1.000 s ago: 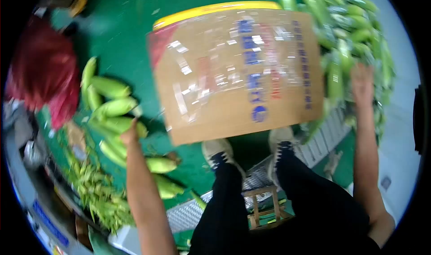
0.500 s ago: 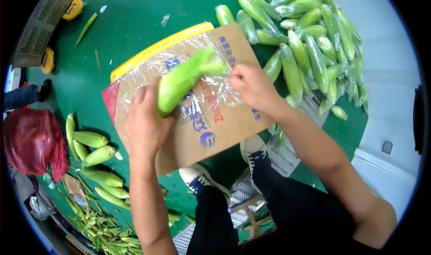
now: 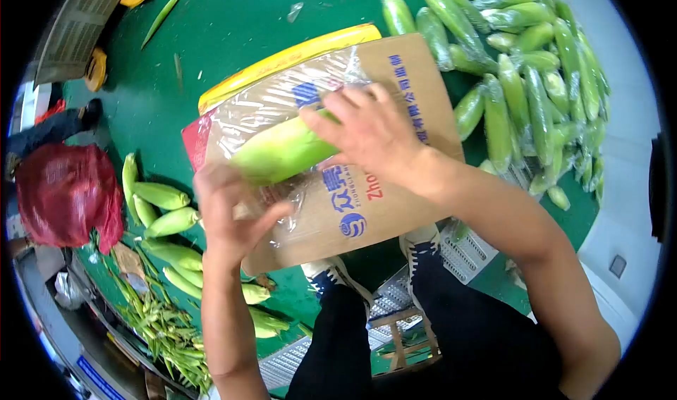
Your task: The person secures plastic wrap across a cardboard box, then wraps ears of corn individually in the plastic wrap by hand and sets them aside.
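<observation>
A green ear of corn in its husk [image 3: 278, 150] lies aslant on clear plastic film [image 3: 240, 121], which is spread over a printed cardboard sheet [image 3: 395, 181]. My right hand [image 3: 374, 132] is wrapped over the corn's right end, hiding that tip. At the corn's left end is my left hand [image 3: 233, 202], its fingers smeared by motion and its thumb stretched out apart from them. Whether those fingers touch the corn I cannot tell. Under the cardboard, a yellow edge [image 3: 289, 58] shows along the far side.
Many film-wrapped ears of corn [image 3: 501, 118] are piled at the right. Unwrapped ears [image 3: 173, 222] lie on the green floor at the left, near a red mesh sack [image 3: 67, 195] and husk scraps [image 3: 166, 322]. My shoes [image 3: 423, 248] are below the cardboard.
The corn has come down onto the film from my left hand. My right hand has moved left from its frayed tip onto its end. The left hand has loosened. The whole view has shifted.
</observation>
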`<state>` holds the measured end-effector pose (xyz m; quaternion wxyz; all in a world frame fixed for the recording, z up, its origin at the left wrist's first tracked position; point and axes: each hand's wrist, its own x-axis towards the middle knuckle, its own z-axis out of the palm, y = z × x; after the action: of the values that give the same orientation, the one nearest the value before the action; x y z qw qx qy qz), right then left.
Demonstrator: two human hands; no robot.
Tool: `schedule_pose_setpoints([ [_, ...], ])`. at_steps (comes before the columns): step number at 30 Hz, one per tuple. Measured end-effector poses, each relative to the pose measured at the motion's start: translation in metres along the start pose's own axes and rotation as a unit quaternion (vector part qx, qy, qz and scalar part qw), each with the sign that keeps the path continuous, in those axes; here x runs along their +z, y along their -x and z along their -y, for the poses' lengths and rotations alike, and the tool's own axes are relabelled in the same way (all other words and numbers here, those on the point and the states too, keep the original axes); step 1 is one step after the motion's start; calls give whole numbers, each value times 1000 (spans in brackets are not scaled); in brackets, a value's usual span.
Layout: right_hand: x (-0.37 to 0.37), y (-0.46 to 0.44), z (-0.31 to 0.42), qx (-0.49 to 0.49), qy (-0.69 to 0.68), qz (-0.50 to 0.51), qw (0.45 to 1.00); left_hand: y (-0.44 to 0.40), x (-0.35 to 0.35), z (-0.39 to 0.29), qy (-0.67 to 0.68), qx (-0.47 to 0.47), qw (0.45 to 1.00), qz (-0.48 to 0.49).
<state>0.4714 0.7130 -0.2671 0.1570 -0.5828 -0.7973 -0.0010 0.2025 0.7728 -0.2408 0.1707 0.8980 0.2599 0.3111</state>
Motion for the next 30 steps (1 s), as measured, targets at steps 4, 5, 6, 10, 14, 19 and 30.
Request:
schedule_pose_setpoints([
  [4, 5, 4, -7, 0, -13, -15, 1000, 59, -25, 4, -109, -161, 967, 163],
  [5, 4, 3, -7, -8, -10, -25, 1000, 52, -24, 2, -152, -163, 958, 181],
  [6, 4, 2, -7, 2, -15, -27, 1000, 50, -19, 5, -164, -173, 957, 164],
  [10, -13, 0, -8, 27, 18, 22, 999, 59, 14, -4, -147, -328, 931, -65],
  [14, -31, 7, 3, 11, 13, 101, 995, 76, 35, -37, 191, -431, 827, -306],
  [19, -68, 42, 39, -57, -141, 281, 948, 104, 16, -115, 77, -323, 926, -178],
  [30, -33, -40, 5, 40, -109, 43, 992, -81, 25, 29, -378, -212, 901, 7],
])
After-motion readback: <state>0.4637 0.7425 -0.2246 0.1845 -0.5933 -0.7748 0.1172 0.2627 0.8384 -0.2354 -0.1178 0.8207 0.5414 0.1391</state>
